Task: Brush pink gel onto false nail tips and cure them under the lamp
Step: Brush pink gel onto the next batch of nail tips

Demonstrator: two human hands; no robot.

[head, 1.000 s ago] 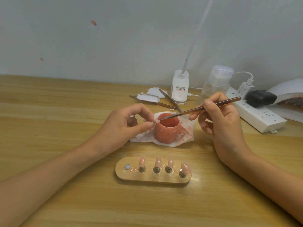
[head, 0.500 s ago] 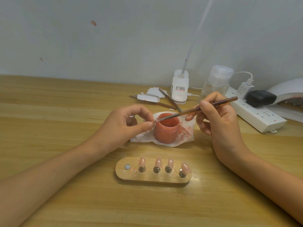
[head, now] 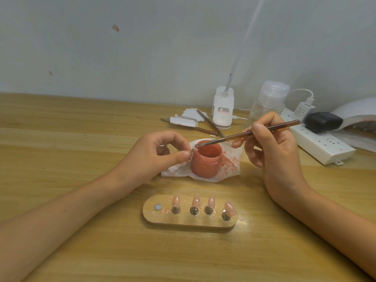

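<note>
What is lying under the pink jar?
A white tissue with pink stains, spread on the table. The jar covers its middle, so that part cannot be seen.

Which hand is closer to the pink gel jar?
The left hand: its pinching fingertips are beside the left rim of the pink gel jar. The right hand, gripping the brush, is off to its right, apart.

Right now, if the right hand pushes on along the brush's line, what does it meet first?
Likely the nail tip pinched by the left hand, over the jar at its left rim; the brush in the right hand seems to end right at it, depth unclear.
</note>
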